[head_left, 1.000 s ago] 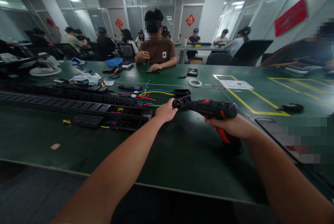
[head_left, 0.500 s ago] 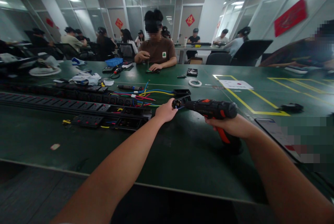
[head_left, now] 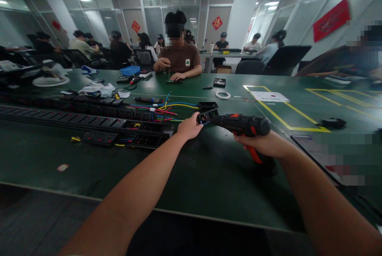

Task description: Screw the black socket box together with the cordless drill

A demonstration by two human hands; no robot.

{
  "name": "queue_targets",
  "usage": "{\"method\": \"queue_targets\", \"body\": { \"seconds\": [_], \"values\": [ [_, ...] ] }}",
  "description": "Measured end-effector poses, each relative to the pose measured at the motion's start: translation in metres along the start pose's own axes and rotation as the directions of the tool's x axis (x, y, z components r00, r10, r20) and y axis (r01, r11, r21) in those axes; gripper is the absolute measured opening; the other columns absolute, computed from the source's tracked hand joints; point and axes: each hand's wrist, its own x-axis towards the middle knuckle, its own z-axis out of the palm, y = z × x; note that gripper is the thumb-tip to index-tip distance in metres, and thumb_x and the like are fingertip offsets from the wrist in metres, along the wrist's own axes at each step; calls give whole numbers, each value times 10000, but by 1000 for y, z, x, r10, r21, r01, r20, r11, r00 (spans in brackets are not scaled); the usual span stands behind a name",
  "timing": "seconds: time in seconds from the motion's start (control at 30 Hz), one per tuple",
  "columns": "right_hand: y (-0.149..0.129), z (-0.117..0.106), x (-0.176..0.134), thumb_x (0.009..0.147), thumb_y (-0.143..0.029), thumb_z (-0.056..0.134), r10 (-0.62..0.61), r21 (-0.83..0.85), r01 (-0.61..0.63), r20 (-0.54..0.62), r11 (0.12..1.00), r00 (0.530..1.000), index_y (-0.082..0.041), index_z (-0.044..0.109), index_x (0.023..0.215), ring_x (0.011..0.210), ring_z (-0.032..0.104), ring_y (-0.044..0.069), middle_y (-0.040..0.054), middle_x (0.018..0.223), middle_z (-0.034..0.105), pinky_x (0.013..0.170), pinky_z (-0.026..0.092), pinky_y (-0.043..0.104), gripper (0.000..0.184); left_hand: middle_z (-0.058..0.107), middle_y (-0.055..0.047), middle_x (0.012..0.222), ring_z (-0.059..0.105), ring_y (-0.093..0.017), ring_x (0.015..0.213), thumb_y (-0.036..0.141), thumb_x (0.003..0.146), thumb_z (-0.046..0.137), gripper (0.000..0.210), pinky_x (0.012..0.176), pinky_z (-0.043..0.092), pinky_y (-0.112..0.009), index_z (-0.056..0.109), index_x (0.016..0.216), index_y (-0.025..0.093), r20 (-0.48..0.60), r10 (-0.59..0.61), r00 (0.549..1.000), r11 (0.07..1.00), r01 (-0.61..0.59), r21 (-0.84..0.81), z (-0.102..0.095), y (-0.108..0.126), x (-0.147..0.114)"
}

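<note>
My left hand [head_left: 191, 126] is closed on a small black plastic housing [head_left: 213, 113], tilted up off the table, with some metal parts inside it. A black and orange cordless drill [head_left: 246, 124] lies in the grip of my right hand [head_left: 264, 144], its nose pointing left into the housing. The drill's tip and whatever it touches are hidden. Just behind the housing a second black box-like part [head_left: 208, 105] rests on the table, near the ends of blue, yellow and red wires [head_left: 174, 105]. Long black power strips [head_left: 89, 121] stretch to the left of my left hand.
A phone [head_left: 316, 156] lies right of my right forearm. Beyond are a white ring coil [head_left: 223, 95], a paper sheet [head_left: 270, 96] inside yellow tape and a blue basket [head_left: 130, 70]. Across the green table [head_left: 205, 192] a co-worker [head_left: 179, 59] handles a thin tool over a small part.
My hands, the housing and the drill stay almost where they were. The co-worker's raised hand has shifted very slightly.
</note>
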Motion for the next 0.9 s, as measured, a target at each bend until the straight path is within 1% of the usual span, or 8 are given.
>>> {"method": "queue_targets", "body": {
  "seconds": [0.13, 0.27, 0.5, 0.67, 0.9],
  "values": [
    [-5, 1, -2, 724, -441, 814, -7, 22, 7, 6, 1000, 1000, -220, 698, 910, 622, 618, 196, -7, 696, 652, 595, 542, 335, 312, 756, -83, 1243, 720, -310, 1115, 406, 952, 605, 582, 926, 538, -426, 447, 1506, 321, -7, 1, 1000, 1000, -1, 1, 2, -2, 1],
    [-7, 1, -2, 716, -458, 817, -4, 10, 4, 6, 1000, 1000, -225, 700, 901, 634, 626, 202, 4, 733, 675, 611, 552, 349, 319, 749, -89, 1260, 721, -308, 1113, 404, 955, 603, 588, 926, 538, -421, 436, 1512, 318, -9, 11, 1000, 1000, -11, 1, 3, -3, 2],
    [-7, 0, -2, 702, -437, 838, 3, 26, -2, -12, 1000, 1000, -219, 712, 883, 619, 636, 200, 6, 708, 674, 589, 550, 331, 310, 776, -55, 1172, 727, -294, 1101, 384, 959, 608, 562, 921, 534, -406, 446, 1494, 325, -5, 27, 1000, 999, -27, -24, 3, -4, 2],
    [-6, 0, -2, 698, -451, 831, 32, 11, -32, -47, 999, 998, -214, 738, 914, 637, 658, 207, 12, 720, 699, 591, 556, 325, 334, 779, -46, 1166, 727, -288, 1100, 381, 958, 617, 552, 909, 533, -390, 461, 1485, 323, -9, 18, 1000, 1000, -19, -18, 3, -4, 3],
    [-9, 1, -3, 698, -444, 812, 4, -2, -4, -63, 1000, 998, -225, 755, 915, 642, 667, 208, 23, 774, 735, 606, 563, 330, 314, 776, -48, 1181, 727, -292, 1097, 389, 966, 612, 539, 904, 534, -393, 465, 1481, 330, -8, 19, 1000, 1000, -19, -9, 2, -4, 2]
  ]
}}
